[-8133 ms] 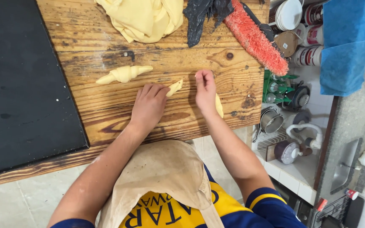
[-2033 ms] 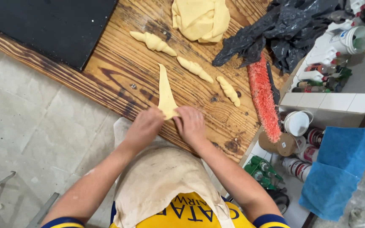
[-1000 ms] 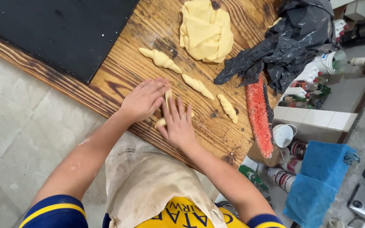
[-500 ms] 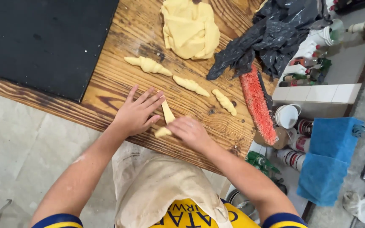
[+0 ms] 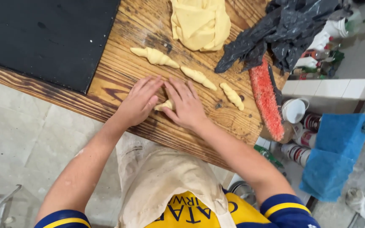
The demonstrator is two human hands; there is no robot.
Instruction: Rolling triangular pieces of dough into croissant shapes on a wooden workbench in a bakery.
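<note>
Head view: I see left hand (image 5: pixel 138 101) and right hand (image 5: pixel 186 104) flat, fingers spread, palms pressing small dough piece (image 5: pixel 164 105) between them near table (image 5: pixel 119 76) near edge. No closed grip on it. Three rolled dough pieces (image 5: pixel 197 77) lie just beyond; dough lump (image 5: pixel 199 23) far; red brush (image 5: pixel 266 99) right.
</note>
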